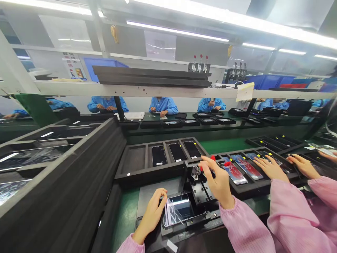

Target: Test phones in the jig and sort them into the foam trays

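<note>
A phone (179,209) lies screen up in a black fixture (201,191), with clear film creased over part of its glass. My left hand (152,212) is at the phone's left end, fingers bent and a gap showing between thumb and forefinger. Whether its fingertips press on the phone I cannot tell. At the top of the fixture, my right hand (217,181) has its fingers around a red-tipped toggle clamp lever (202,168), partly hidden by them. More red lever tips (226,163) show behind that hand.
A black tray (135,173) behind the fixture holds three dark phones. Another tray (243,189) carries phones with lit screens, under a co-worker's hand (272,168). Stacked black trays (100,154) stand high at left. A white shelf beam (158,90) crosses above; co-workers in blue sit beyond.
</note>
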`<state>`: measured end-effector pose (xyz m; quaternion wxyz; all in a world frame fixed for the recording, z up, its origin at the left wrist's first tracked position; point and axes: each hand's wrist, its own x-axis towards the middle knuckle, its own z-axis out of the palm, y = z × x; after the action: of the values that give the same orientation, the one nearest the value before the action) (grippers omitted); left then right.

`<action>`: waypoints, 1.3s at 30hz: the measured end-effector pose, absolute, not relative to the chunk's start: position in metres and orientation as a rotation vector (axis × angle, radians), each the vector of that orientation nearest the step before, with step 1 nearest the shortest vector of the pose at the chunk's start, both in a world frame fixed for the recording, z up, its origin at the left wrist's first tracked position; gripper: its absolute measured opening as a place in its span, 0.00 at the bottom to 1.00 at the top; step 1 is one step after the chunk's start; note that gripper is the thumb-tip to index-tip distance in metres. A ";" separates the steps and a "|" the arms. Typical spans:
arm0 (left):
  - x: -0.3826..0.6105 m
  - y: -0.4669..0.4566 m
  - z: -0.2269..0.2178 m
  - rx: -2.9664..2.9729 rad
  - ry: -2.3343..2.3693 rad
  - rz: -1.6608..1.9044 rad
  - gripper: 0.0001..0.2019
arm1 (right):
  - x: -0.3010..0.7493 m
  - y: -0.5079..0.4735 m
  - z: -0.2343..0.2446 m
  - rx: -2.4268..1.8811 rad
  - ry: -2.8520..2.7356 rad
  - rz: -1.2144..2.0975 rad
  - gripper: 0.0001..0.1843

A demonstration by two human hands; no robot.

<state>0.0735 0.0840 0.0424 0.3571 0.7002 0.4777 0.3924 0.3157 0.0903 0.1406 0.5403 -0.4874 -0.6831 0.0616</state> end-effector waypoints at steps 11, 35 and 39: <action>0.073 0.086 0.026 1.748 1.298 0.965 0.18 | 0.321 0.049 0.056 -1.467 -2.153 -0.187 0.23; 0.056 0.200 0.095 1.929 1.662 1.106 0.13 | 0.240 0.023 0.041 -1.306 -2.116 0.003 0.19; 0.076 0.264 0.102 2.029 1.838 0.901 0.15 | 0.262 0.032 0.048 -1.142 -2.116 -0.033 0.14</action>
<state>0.0764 0.2641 0.1018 0.1294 0.6981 0.6323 0.3100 0.2622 0.0321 0.0477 0.3602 -0.4432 -0.8208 -0.0129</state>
